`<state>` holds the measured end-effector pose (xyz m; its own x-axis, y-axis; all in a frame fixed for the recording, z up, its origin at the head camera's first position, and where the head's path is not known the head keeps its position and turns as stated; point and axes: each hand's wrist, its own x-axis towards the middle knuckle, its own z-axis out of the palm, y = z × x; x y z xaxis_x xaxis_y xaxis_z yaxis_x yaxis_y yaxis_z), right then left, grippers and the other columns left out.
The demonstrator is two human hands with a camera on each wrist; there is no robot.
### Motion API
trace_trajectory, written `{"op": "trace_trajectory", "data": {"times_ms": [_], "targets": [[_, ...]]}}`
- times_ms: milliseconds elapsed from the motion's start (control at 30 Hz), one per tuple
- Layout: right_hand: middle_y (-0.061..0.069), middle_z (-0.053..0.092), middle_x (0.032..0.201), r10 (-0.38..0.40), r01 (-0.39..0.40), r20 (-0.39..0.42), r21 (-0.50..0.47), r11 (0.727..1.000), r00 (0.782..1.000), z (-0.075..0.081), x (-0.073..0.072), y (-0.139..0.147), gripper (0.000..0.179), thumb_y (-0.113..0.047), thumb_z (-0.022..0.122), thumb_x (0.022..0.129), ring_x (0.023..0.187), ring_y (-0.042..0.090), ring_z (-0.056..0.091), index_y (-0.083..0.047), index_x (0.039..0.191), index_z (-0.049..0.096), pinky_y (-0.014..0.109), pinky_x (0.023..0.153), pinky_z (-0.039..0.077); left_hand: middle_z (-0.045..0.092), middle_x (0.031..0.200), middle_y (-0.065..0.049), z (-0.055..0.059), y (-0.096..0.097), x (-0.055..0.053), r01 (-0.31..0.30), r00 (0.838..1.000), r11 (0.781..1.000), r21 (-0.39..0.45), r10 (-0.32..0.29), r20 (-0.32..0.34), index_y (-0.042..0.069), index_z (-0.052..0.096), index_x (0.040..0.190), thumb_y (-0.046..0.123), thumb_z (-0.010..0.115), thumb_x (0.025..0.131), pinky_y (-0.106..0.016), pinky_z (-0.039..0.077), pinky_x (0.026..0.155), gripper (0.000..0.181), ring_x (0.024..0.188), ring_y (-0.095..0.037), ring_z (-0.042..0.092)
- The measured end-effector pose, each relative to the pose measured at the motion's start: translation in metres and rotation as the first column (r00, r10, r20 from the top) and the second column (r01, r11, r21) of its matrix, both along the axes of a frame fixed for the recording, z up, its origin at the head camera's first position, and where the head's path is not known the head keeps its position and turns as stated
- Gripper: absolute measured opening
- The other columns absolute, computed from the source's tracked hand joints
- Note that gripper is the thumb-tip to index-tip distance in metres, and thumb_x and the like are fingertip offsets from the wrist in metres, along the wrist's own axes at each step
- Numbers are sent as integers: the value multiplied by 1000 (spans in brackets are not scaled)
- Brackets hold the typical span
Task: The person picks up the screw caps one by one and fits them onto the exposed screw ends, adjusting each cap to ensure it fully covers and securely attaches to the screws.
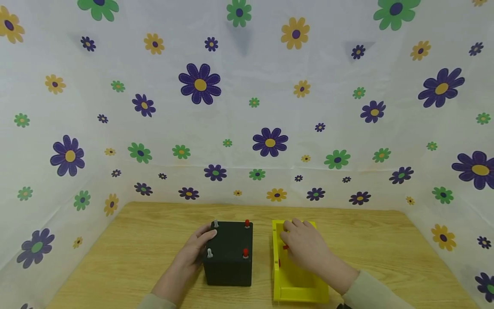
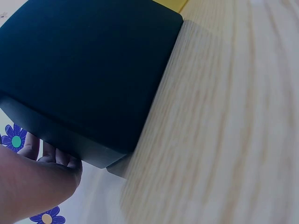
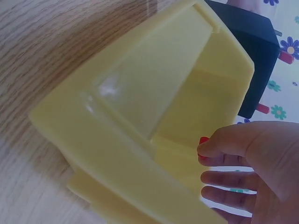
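OK, from far L: flowered sheet (image 1: pixel 231 116) stands well L of the L hand (image 1: pixel 191 249), then runs behind it & round past the R hand (image 1: pixel 306 246). Woodgrain surface (image 1: pixel 139 240) lies below both. Pale L sleeve (image 1: pixel 155 302) at that wrist. L hand holds the black box (image 1: pixel 228 272) at its L side, thumb up by the top edge, fingers curled round toward the far part. Box stands upright on the surface, immed. R of that hand. On top, 4 posts: silver posts (image 1: pixel 209 253) along the edge nearest the L hand, the far one just beyond its thumb; red-capped posts (image 1: pixel 245 253) along the opp. edge, away from it.

Next, strip of bare surface, then yellow bin (image 1: pixel 299 294), btwn the box & R forearm, w/ the R hand over its far half. Small red bit (image 1: pixel 279 262) at the bin's L wall, nr side of the R hand; can't ID it. R hand has thumb & forefinger narrow, pinching a red piece (image 1: pixel 285 247) at the tips; other fingers extended, per R wrist cam. Pale R sleeve (image 1: pixel 374 292) last, R of the bin.
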<state>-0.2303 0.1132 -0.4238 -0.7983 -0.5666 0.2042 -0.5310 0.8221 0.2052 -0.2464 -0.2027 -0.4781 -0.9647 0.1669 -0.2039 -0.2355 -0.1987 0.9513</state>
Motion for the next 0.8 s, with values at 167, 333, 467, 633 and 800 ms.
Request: {"op": "trace_trajectory", "data": {"times_ms": [167, 333, 467, 633, 800], "targets": [[3, 71, 109, 3, -3, -6, -6, 1000, 1000, 3, 1, 0, 14, -12, 83, 87, 92, 21, 59, -14, 100, 79, 37, 84, 55, 74, 102, 15, 0, 0, 1, 6, 1000, 1000, 7, -6, -1, 5, 46, 152, 18, 58, 105, -21, 58, 84, 51, 94, -2, 71], [4, 71, 108, 21, -21, -42, 2, 1000, 999, 8, 3, 0, 14, -13, 82, 87, 92, 21, 60, -13, 101, 79, 35, 83, 56, 74, 102, 15, 0, 0, 1, 8, 1000, 1000, 5, -8, 5, 5, 46, 154, 18, 58, 104, -21, 58, 84, 53, 93, -1, 72], [3, 72, 107, 51, -50, -94, 14, 999, 994, 12, 3, 1, 13, -12, 83, 86, 91, 20, 60, -14, 99, 78, 34, 79, 55, 74, 102, 16, -1, -1, 1, 16, 1000, 1000, 10, -16, 1, 7, 46, 153, 18, 58, 105, -21, 58, 84, 51, 93, -1, 72], [2, 71, 105, 74, -73, -125, 12, 997, 989, 16, 4, 0, 13, -12, 84, 85, 89, 20, 61, -14, 95, 77, 33, 77, 54, 74, 102, 16, -1, -2, 1, 18, 1000, 1000, 12, -18, -4, 10, 51, 150, 19, 58, 105, -21, 58, 84, 46, 93, -1, 72], [2, 72, 107, 72, -71, -116, 14, 997, 991, 21, 5, -2, 14, -13, 84, 86, 92, 20, 62, -14, 98, 77, 33, 80, 56, 74, 101, 16, 0, -2, 1, 20, 1000, 1000, 15, -20, -9, 11, 52, 148, 19, 57, 105, -22, 58, 84, 44, 93, -1, 72]]}}
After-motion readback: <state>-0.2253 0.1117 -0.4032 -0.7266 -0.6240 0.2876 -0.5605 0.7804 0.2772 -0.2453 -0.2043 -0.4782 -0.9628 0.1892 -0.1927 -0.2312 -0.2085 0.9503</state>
